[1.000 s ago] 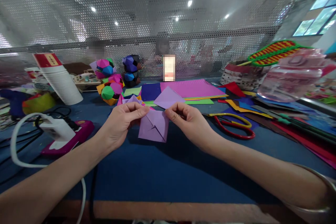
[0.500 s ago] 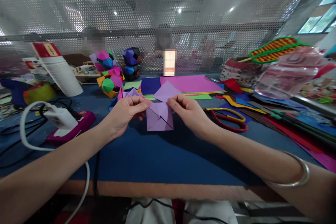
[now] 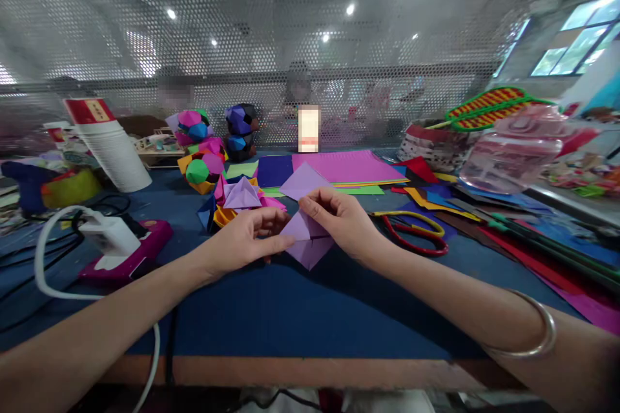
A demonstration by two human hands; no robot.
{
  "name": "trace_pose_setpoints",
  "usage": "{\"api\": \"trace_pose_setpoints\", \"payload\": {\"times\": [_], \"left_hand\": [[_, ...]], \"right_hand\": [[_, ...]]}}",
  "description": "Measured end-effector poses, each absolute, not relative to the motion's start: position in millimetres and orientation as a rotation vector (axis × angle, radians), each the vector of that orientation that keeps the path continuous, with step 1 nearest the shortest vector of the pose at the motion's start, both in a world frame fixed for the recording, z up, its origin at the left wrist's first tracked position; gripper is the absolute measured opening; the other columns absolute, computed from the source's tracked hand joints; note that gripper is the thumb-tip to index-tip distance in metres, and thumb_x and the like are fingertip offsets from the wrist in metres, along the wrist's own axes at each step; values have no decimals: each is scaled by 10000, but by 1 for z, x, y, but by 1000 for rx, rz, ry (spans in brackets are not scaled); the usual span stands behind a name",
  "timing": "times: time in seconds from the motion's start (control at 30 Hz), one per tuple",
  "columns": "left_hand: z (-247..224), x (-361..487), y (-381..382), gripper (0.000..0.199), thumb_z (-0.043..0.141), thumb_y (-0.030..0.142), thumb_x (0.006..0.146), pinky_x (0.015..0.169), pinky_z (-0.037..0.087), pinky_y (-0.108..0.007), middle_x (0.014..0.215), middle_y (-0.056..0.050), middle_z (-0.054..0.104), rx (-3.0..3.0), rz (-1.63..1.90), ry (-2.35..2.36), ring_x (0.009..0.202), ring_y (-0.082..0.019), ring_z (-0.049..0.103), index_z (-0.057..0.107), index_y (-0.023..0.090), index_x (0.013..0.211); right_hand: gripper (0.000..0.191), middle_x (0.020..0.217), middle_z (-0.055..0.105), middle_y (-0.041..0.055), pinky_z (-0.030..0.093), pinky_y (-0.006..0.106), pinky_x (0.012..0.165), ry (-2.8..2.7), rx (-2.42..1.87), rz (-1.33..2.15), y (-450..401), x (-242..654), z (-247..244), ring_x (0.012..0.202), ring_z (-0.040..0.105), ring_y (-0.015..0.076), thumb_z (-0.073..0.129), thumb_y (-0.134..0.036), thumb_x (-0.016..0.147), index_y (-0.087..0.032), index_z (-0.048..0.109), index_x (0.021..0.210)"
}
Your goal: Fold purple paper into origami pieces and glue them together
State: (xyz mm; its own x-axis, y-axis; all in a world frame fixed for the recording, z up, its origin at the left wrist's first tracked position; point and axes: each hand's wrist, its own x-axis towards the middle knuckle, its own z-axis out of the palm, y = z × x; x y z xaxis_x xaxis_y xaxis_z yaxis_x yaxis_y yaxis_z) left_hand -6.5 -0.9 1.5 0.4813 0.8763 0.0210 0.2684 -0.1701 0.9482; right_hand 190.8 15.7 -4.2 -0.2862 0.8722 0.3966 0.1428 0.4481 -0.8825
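A folded piece of light purple paper [image 3: 310, 250] is held between my two hands above the blue table, turned so one corner points toward me. My left hand [image 3: 249, 235] pinches its left corner, thumb on top. On the upper right edge my right hand [image 3: 339, 219] grips it between thumb and fingers, which hide part of the folds. Just behind lies another light purple piece of paper [image 3: 304, 181]. Left of it, close to my left hand, sits a folded paper piece [image 3: 242, 195] in purple, pink and orange.
Red-and-yellow-handled scissors [image 3: 416, 239] lie right of my right hand, near loose coloured paper strips [image 3: 445, 203]. Pink sheets [image 3: 339, 168] lie at the back. A purple power strip [image 3: 130, 251] with cables, stacked paper cups [image 3: 113, 148] and paper balls [image 3: 198, 171] stand left. A pink bottle [image 3: 513, 155] stands right.
The held purple paper has been turned from a square-on position to corner-down, its surface pattern now different. My left hand has shifted right and lower. The view has tilted slightly upward.
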Motion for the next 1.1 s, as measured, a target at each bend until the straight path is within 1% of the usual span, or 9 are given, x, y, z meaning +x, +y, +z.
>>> {"api": "trace_pose_setpoints", "payload": {"times": [0.13,0.27,0.37,0.47,0.6,0.77,0.93,1.03,1.1], "left_hand": [[1,-5,-4,222,709,343,780,539,489,-187,699,33,539,1749,687,930,620,-93,514,622,160,871],[5,-5,-3,197,704,316,784,539,485,-182,676,31,556,1670,748,967,587,-81,531,618,144,827],[9,-7,0,251,711,298,776,540,498,-187,830,-16,645,1557,892,991,629,-97,597,631,142,956],[11,-8,2,409,721,284,776,590,531,-202,970,-51,688,1454,976,984,727,-132,660,591,171,1147],[9,-9,1,441,737,273,772,632,552,-212,1005,-54,697,1404,986,983,807,-149,667,583,193,1177],[6,-7,0,383,749,294,760,580,540,-197,905,-45,680,1503,937,990,766,-140,625,619,165,1096],[10,-6,-2,385,678,386,817,537,536,-200,960,-50,636,1552,1006,984,815,-158,599,585,182,1131],[12,-7,0,310,632,416,843,533,535,-200,946,-36,596,1520,1100,1051,811,-151,572,584,179,1036],[13,-8,3,265,616,417,846,514,518,-188,894,-20,571,1494,1168,1106,764,-135,543,593,178,958]], "right_hand": [[300,686,494,-29,346,238,571,-1731,-820,955,12,188,-6,629,426,110,586,-458,873,-177,578,769],[331,818,550,5,405,248,683,-1654,-826,916,10,187,-7,775,505,140,455,-492,945,-201,598,880],[314,856,564,7,422,254,691,-1569,-844,974,9,187,-6,775,517,137,456,-498,945,-205,569,961],[297,913,611,16,438,260,700,-1585,-835,1111,9,186,-6,769,545,133,545,-468,909,-193,544,1021],[276,1010,663,51,455,300,817,-1704,-772,1169,10,185,-11,900,599,175,600,-405,881,-181,585,1042],[218,843,634,15,431,267,699,-1722,-861,1020,13,187,-12,750,557,149,577,-387,886,-172,608,906],[220,736,527,-19,368,249,606,-1791,-944,896,17,189,-12,657,451,127,504,-379,913,-174,566,862],[225,661,436,-39,312,249,562,-1855,-1016,774,18,188,-14,616,377,122,467,-344,921,-189,494,759],[228,656,433,-39,301,253,561,-1888,-1034,734,17,187,-15,616,377,124,460,-343,924,-195,474,750]]}}
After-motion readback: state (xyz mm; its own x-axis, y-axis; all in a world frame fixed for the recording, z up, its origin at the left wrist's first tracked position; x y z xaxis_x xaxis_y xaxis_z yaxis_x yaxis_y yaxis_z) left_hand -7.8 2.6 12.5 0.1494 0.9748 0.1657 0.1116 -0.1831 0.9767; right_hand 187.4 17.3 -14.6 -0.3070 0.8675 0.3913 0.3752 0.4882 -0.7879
